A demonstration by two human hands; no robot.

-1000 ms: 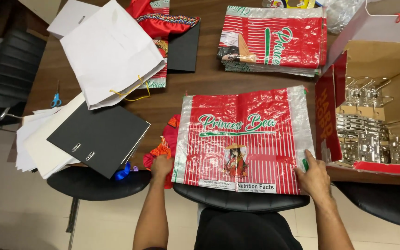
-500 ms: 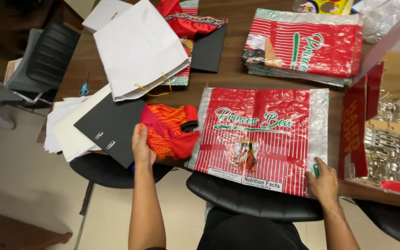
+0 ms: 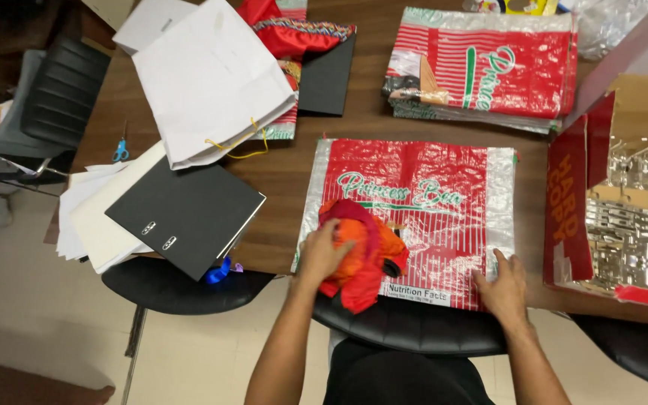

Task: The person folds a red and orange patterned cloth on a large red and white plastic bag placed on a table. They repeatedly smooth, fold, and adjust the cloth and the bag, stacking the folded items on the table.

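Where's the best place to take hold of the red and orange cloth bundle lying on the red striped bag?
Probably the loose red fold of the cloth bundle that hangs over the near edge of the red striped bag. Come from the near side, beside the left hand; that free flap offers the easiest pinch grip.

A red-and-orange bundled cloth sits crumpled on the lower left part of a flat red plastic bag, one red corner hanging past the bag's near edge. The bag has silver side strips, white stripes and green script, and lies face up on the dark wooden counter, its near edge at the counter's edge.
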